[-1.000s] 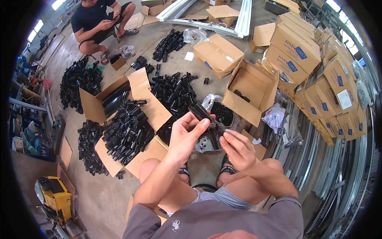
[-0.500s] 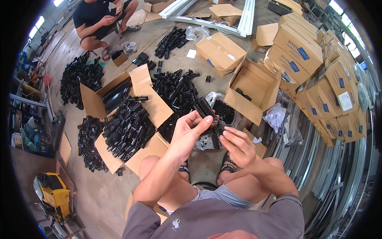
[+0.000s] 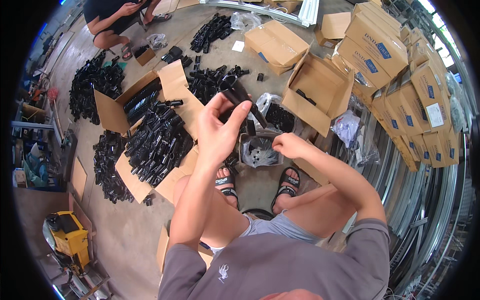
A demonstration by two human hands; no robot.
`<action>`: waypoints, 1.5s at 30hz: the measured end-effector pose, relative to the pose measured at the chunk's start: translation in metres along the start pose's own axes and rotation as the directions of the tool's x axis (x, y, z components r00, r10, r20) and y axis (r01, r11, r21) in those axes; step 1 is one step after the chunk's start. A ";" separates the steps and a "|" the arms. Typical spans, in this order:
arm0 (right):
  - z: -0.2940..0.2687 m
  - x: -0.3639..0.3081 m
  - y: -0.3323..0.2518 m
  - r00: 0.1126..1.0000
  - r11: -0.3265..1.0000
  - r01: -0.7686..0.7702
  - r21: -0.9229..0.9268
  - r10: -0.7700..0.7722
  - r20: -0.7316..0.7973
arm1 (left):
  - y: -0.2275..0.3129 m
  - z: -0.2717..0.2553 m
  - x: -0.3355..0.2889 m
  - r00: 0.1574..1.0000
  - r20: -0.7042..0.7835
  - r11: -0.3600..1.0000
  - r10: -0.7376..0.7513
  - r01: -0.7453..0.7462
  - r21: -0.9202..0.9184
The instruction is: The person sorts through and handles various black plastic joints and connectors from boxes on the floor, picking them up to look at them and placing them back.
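Observation:
My left hand [image 3: 220, 132] is closed around a black tubular part [image 3: 244, 100], raised and slanting down to the right. Lower and to the right, my right hand [image 3: 290, 145] has its fingers curled together; whatever they may pinch is hidden. It hovers beside a small box holding a clear plastic bag [image 3: 256, 145] with small pieces at the bottom. Just beyond lies another clear bag of small black parts [image 3: 280, 117]. To the left, a heap of similar black parts [image 3: 160, 150] spills over the flaps of an open carton [image 3: 111, 114].
An open carton [image 3: 327, 75] with a few black parts stands ahead right, near a closed carton [image 3: 275, 42]. Stacked cartons [image 3: 375, 47] and long metal profiles [image 3: 395, 205] line the right. Another person [image 3: 112, 22] sits at the far left. A yellow machine [image 3: 70, 237] stands lower left.
My hands have come apart: the left has moved up and left with the black part, while the right has drawn back lower, its fingers curling in. The view has tilted slightly downward.

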State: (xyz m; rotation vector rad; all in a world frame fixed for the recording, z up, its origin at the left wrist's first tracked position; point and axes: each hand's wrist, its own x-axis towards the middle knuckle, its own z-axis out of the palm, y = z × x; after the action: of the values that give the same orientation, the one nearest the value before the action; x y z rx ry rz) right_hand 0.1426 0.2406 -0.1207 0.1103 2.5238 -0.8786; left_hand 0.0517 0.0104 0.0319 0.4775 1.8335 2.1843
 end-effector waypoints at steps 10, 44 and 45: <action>0.117 0.115 0.052 0.698 0.925 -0.376 0.055 0.322 -0.640 | 0.003 -0.008 -0.003 0.999 -0.023 0.991 0.041 -0.038 0.125; 0.091 0.220 0.136 0.624 0.668 -0.086 0.739 0.614 -0.483 | 0.010 -0.017 0.009 0.992 -0.040 0.992 -0.117 0.119 0.033; 0.092 0.217 0.125 0.688 0.529 0.047 0.848 0.598 -0.411 | 0.009 -0.017 0.008 0.992 -0.032 0.988 -0.125 0.127 0.085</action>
State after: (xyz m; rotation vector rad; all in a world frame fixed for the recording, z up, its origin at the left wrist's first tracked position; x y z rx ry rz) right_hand 0.0144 0.2682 -0.3529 1.3774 2.2359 -2.0819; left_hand 0.0377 -0.0038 0.0391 0.3405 1.9235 2.0448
